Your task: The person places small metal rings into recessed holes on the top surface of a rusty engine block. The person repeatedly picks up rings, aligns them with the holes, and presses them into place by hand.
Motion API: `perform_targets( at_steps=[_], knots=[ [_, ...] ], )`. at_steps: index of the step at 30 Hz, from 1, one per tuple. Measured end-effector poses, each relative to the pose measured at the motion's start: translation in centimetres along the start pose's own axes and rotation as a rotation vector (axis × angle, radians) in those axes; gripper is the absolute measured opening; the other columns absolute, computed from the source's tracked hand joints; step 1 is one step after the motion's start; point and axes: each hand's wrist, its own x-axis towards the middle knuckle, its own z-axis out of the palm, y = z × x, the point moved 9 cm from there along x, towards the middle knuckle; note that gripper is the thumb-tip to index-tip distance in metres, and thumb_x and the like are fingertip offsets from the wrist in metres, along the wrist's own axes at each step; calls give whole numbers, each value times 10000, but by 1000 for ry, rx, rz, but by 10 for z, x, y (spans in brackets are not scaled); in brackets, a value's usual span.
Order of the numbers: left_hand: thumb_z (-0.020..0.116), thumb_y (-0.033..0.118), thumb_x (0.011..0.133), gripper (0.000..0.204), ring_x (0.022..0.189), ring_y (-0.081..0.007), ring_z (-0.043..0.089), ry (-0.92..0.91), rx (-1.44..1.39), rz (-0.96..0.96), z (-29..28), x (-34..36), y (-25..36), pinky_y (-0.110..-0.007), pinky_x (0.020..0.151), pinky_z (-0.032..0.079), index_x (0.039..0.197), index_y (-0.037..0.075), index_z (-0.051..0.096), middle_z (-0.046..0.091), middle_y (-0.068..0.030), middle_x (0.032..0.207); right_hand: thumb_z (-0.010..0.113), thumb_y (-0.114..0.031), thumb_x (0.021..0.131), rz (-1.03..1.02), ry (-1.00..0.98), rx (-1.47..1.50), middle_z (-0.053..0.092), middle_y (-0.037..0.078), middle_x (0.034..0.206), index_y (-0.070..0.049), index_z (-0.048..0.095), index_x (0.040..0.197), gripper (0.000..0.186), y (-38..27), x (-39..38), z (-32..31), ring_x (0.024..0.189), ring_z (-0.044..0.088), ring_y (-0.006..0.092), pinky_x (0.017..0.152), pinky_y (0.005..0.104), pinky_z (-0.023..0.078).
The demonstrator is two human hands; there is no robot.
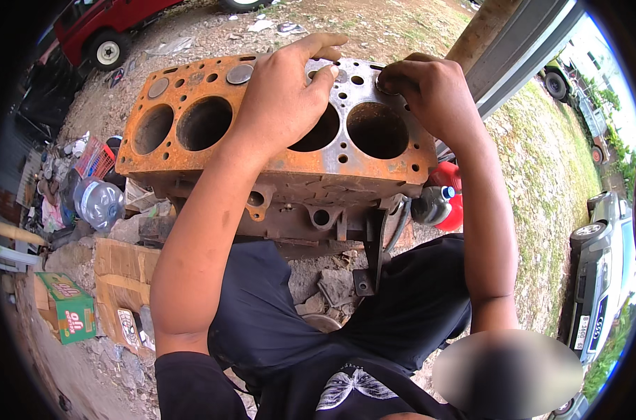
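A rusty engine block [283, 162] stands before me with its flat top up and a row of large round cylinder bores in it. The top is orange with rust at the left and bare grey metal toward the right. Flat round metal discs [239, 74] sit along its far edge. Over the middle of the block, my left hand [286, 94] hovers with thumb and fingers apart, and nothing shows in it. At the far right corner, my right hand [430, 91] has its fingers curled down at a small dark round piece, mostly hidden beneath them.
Left of the block are a large clear plastic bottle [99, 203], a red crate [95, 158], cardboard [122, 276] and a green box [66, 308]. Red and grey jugs [433, 205] stand at its right, near a post [521, 49]. Parked vehicles are farther off.
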Motion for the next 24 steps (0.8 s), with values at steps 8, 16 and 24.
perform_targets(
  at_steps=[8, 16, 24],
  knots=[
    [665, 108, 1024, 395, 1201, -331, 764, 36, 31, 29, -13, 1, -5, -461, 1109, 566, 1413, 112, 738, 793, -147, 1311, 763, -79, 941, -56, 24, -46, 806, 154, 1032, -69, 846, 1087, 169, 5, 4, 1, 918, 783, 364, 872, 444, 626],
    [665, 132, 1039, 380, 1264, -372, 731, 49, 194, 74, -25, 5, -6, -488, 1122, 557, 1409, 92, 741, 764, -219, 1333, 766, -94, 946, -72, 9, -3, 807, 154, 1050, -76, 846, 1106, 180, 9, -2, 2, 926, 782, 360, 873, 438, 630],
    [681, 227, 1059, 382, 1290, -399, 707, -92, 240, -80, -35, 8, -30, -498, 1138, 529, 1408, 82, 735, 755, -229, 1341, 770, -96, 950, -39, 36, 37, 814, 133, 1048, -84, 850, 1112, 182, 10, -6, 3, 935, 786, 346, 876, 430, 630]
  ],
)
